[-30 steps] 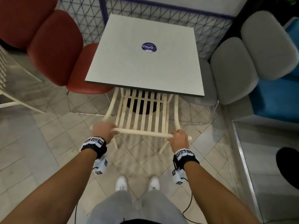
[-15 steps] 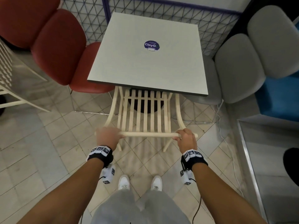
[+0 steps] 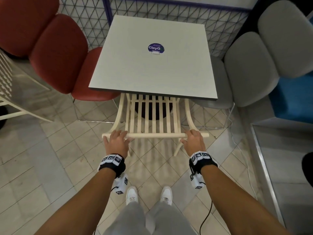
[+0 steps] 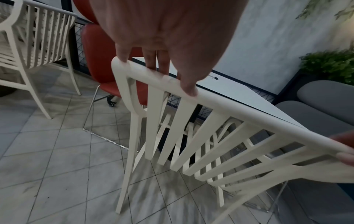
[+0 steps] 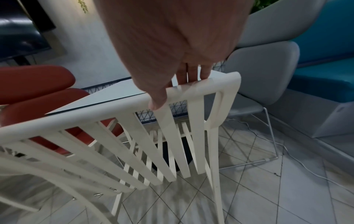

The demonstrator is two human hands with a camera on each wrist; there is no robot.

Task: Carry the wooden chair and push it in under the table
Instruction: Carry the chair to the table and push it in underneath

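The cream slatted wooden chair point(image 3: 152, 116) stands on the tiles with its seat under the grey square table point(image 3: 152, 73); only its backrest sticks out toward me. My left hand point(image 3: 116, 141) rests on the left end of the top rail point(image 4: 229, 109). Its fingers lie spread and fairly straight over the rail, and the thumb is on the near face. My right hand point(image 3: 193, 139) rests the same way on the right end of the rail point(image 5: 114, 112), fingers over the far side and thumb in front. The chair looks blurred in both wrist views.
A red padded chair point(image 3: 55, 53) stands left of the table and a grey one point(image 3: 250, 68) right of it, beside a blue seat point(image 3: 291, 99). Another white slatted chair point(image 3: 6, 82) is far left. A wire-mesh fence point(image 3: 169, 14) backs the table. A thin cable point(image 3: 237, 141) lies on the floor.
Both hands went from curled grips round the top rail to flatter, looser fingers resting on it. The chair back now sits square to the table edge.
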